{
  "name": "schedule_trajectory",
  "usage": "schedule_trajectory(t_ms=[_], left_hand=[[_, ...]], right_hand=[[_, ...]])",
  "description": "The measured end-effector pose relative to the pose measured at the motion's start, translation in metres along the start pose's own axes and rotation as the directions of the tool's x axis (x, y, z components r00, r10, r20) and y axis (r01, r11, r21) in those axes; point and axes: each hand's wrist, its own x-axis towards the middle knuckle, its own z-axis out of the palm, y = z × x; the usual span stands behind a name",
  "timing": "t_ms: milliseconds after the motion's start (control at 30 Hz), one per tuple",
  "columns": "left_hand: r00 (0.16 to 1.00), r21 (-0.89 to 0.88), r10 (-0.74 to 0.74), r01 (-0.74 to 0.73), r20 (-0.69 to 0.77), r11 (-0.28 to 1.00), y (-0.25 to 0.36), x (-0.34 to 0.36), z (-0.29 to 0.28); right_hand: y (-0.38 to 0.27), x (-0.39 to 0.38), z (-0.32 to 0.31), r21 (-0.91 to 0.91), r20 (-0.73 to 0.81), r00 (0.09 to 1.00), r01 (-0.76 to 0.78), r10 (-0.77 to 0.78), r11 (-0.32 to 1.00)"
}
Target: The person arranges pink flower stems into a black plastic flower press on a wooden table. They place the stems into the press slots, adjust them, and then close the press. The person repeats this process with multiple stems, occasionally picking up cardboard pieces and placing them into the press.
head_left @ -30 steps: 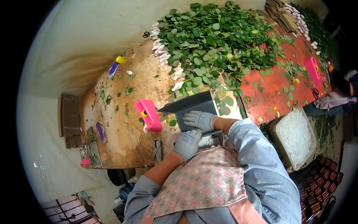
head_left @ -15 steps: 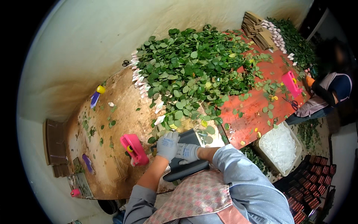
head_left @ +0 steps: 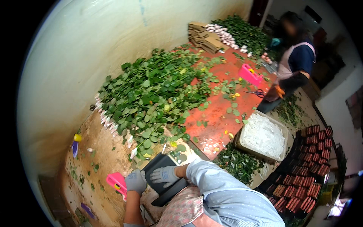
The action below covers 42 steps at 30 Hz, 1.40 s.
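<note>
My right hand in a grey work glove lies with stretched fingers on a dark grey hinged board or tray, whose exact form I cannot tell. Just left of it, my left hand, gloved alike, has bent fingers at the board's upper left side; what they grip is hidden. A pink tool with a yellow roller, apparently a tape dispenser, sits left of that hand. Pale pink rose buds on a large heap of leafy stems lie beyond the board, among loose leaves.
A co-worker stands right of the red tabletop, near scissors and another pink dispenser. A bin of white material and dark racks of red bundles are at right. Folded cardboard lies far back.
My view has swung right, showing more of the co-worker. My left hand has moved up beside my right, and the dark board's raised panel has shifted to a lower position.
</note>
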Motion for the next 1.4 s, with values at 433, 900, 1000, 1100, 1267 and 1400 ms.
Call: schedule_trajectory(t_ms=[433,900,1000,1100,1267,1400], left_hand=[[0.916,-0.172,0.288,-0.344,-0.28,0.923,0.088,0.075,0.016],[0.896,-0.183,0.025,-0.117,-0.444,0.976,-0.045,0.0,0.068],[0.9,-0.074,0.044,-0.084,-0.433,0.994,-0.002,-0.013,0.017],[0.819,-0.275,0.219,-0.41,-0.53,0.87,0.018,-0.071,-0.001],[0.83,-0.111,0.328,-0.417,-0.452,0.902,0.048,-0.101,0.084],[0.894,-0.263,0.25,-0.36,-0.372,0.895,0.047,-0.115,0.095]], right_hand=[[0.003,-0.002,0.026,0.015,0.048,0.998,-0.043,0.042,0.999],[0.004,0.002,-0.005,-0.052,0.001,0.998,0.057,-0.057,0.997],[0.007,0.001,0.001,0.048,0.063,0.997,-0.054,0.051,0.997],[-0.004,0.015,-0.012,0.118,0.102,0.994,-0.048,0.036,0.992],[-0.012,0.024,-0.031,-0.111,0.278,0.953,-0.088,0.116,0.99],[-0.02,0.028,-0.024,-0.108,0.339,0.937,-0.052,0.086,0.993]])
